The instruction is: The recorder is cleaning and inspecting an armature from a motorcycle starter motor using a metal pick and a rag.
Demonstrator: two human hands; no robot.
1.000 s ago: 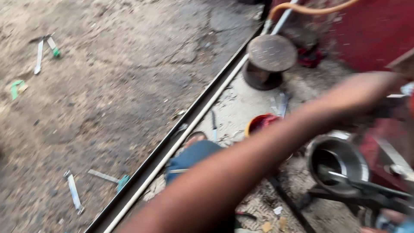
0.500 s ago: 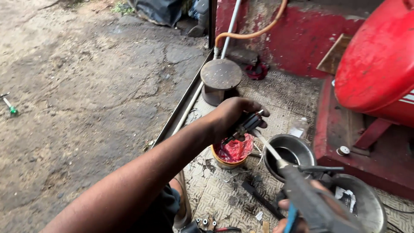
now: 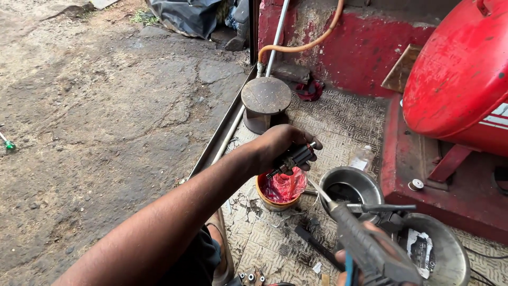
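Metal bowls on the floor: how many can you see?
2. One bowl sits right of the small red-lined tub; the other bowl lies nearer the bottom right corner, partly hidden by the spray gun.

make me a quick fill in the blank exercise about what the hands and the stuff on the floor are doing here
1. The left hand holds a small dark metal part above a small bowl lined with ____ plastic.
2. The right hand has its grip on a spray gun whose thin nozzle points toward the ____ hand.
3. The large tank on the right is painted ____.
4. An ____ hose curves along the wall.

Missing words: red; left; red; orange
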